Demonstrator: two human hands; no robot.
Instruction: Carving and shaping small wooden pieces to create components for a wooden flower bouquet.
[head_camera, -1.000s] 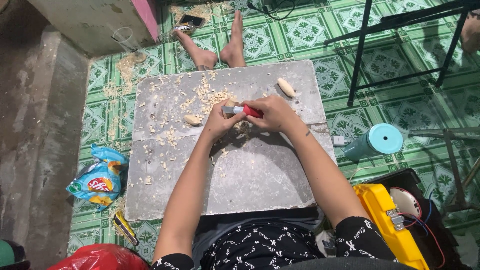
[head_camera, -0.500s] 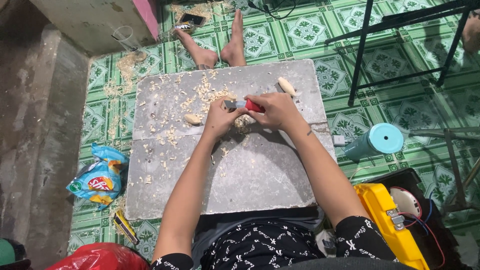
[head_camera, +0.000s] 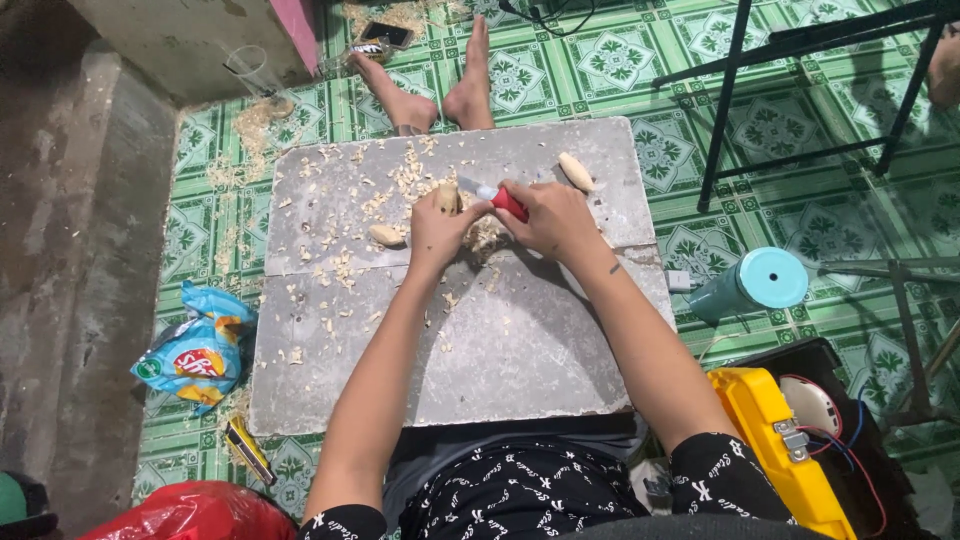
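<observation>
Both hands work near the far middle of a grey stone slab (head_camera: 520, 350) laid across the person's lap. The left hand (head_camera: 437, 225) has its fingers closed around a small pale wood piece (head_camera: 447, 197), which stands up out of the fist. The right hand (head_camera: 550, 215) is clamped on a red-handled knife (head_camera: 498, 196), whose blade points left toward the wood piece. Pale shavings (head_camera: 400, 185) lie scattered over the far left part of the slab, thickest just beyond the hands. Another carved piece (head_camera: 386, 235) lies just left of the left hand, and a third (head_camera: 576, 171) lies near the slab's far right edge. The near half of the slab is mostly bare, crossed only by the forearms, and it gives open room toward the near edge and both near corners. Two bare feet (head_camera: 435, 95) rest on the green patterned floor tiles (head_camera: 830, 140) just past the far edge. A crumpled blue and yellow snack bag (head_camera: 195, 350) lies on the floor beside the slab's left edge, and a red plastic bag (head_camera: 195, 512) sits at the near left. A teal cup (head_camera: 752, 285) lies on its side just off the right edge, near a yellow case (head_camera: 775, 445) and black metal frame legs (head_camera: 730, 100).
</observation>
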